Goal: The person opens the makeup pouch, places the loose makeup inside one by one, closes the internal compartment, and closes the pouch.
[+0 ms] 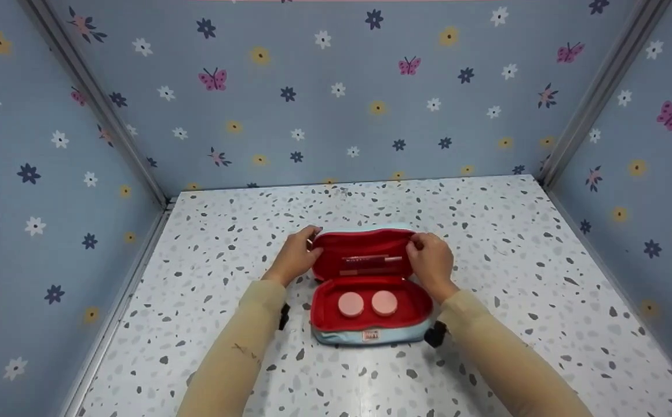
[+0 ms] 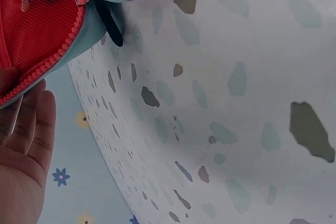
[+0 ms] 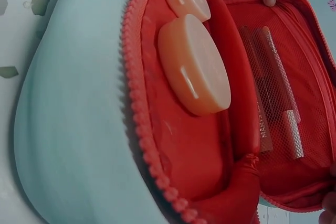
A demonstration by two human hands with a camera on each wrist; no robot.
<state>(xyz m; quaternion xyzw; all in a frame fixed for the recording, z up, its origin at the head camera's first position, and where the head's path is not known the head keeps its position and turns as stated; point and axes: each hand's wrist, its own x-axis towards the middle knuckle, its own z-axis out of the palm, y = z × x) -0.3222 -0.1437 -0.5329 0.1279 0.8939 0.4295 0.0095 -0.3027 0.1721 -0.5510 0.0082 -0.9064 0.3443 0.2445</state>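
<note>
A light-blue zippered pouch (image 1: 330,336) with red lining lies spread wide on the table, its lid (image 1: 324,266) tilted up at the back. My left hand (image 1: 294,255) pinches the lid's left edge, thumb inside and fingers behind, as the left wrist view also shows. At the lid's opposite side, my right hand (image 1: 433,259) grips the edge; just its fingertips (image 3: 328,208) appear in the right wrist view. Two round pink pots (image 1: 350,304) sit in the lower half. Behind the lid's mesh pocket lie slim cosmetic tubes (image 3: 281,72), one with a pale silvery end.
The white speckled table (image 1: 226,231) extends around the pouch. Flower-patterned blue panels (image 1: 336,116) enclose it at the back and both sides, with metal strips (image 1: 98,98) at the corners. A dark zipper pull (image 2: 109,23) hangs from the pouch's side.
</note>
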